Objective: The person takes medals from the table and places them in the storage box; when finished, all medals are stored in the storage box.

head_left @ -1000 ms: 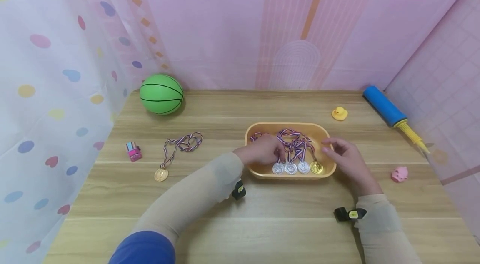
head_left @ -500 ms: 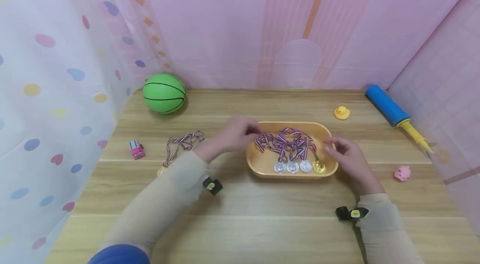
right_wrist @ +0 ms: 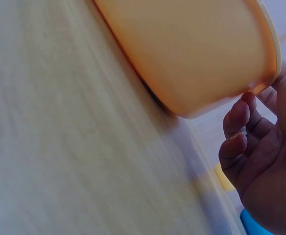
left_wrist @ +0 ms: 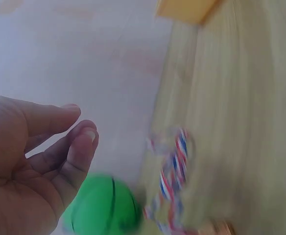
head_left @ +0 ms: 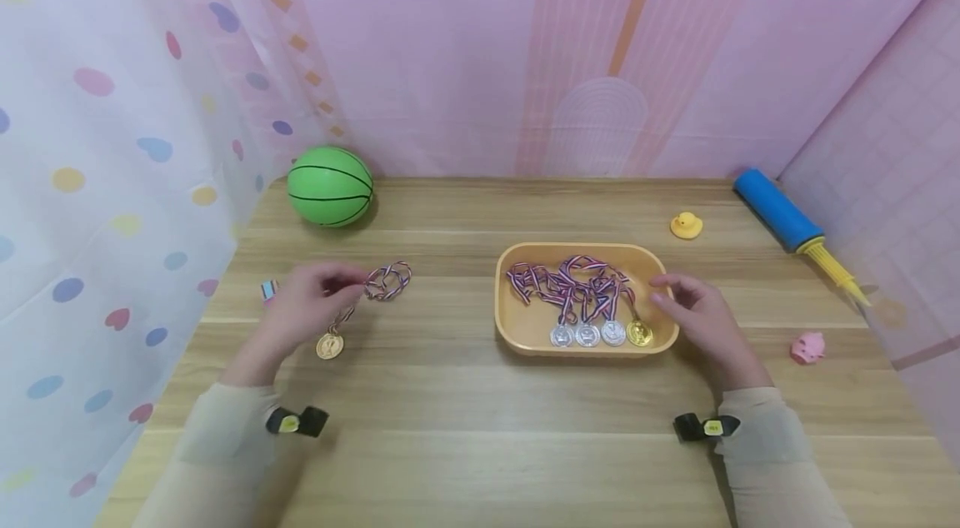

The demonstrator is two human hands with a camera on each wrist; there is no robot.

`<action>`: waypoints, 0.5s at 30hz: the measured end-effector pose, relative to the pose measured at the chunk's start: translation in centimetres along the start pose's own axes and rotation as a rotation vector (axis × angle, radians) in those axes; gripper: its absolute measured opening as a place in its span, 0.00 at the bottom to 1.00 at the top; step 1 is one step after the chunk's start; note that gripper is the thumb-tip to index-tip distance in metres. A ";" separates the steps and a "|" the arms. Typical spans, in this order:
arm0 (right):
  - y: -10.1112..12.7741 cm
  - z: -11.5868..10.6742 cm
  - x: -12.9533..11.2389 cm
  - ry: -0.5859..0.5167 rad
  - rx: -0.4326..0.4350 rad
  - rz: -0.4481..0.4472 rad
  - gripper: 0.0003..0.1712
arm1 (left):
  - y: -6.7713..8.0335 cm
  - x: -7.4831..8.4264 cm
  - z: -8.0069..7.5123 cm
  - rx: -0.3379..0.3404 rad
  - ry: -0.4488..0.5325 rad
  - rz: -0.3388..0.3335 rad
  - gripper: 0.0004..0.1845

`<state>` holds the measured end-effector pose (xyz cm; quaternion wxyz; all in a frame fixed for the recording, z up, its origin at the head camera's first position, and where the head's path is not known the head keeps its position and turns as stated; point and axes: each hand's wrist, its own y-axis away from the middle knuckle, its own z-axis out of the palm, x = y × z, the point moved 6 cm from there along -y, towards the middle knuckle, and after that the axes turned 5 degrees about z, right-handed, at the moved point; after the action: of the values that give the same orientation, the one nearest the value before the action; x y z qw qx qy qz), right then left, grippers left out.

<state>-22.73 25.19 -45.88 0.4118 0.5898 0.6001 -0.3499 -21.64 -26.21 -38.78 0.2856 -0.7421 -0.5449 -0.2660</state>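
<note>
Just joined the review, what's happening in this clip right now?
A person is working with medals at a wooden table. The left hand is over the loose gold medal on the table, at its striped ribbon; whether it has a grip yet is unclear. The right hand rests by the right rim of the orange tray, which holds four medals with tangled ribbons.
</note>
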 end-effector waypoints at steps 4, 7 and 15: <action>0.1 0.1 -0.2 -0.010 -0.007 0.014 0.23 | 3.0 -2.9 -1.3 0.078 0.025 -0.059 0.08; 0.1 0.1 -0.2 -0.005 -0.012 0.038 0.24 | 4.7 -4.8 -1.5 0.090 0.047 -0.095 0.11; 0.1 0.0 -0.2 0.046 0.008 0.023 0.24 | 7.1 -8.8 -0.2 0.048 0.062 -0.267 0.16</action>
<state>-22.66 25.15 -45.68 0.3996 0.6062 0.6012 -0.3336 -17.17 -33.85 -45.79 0.2821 -0.6473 -0.6360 -0.3113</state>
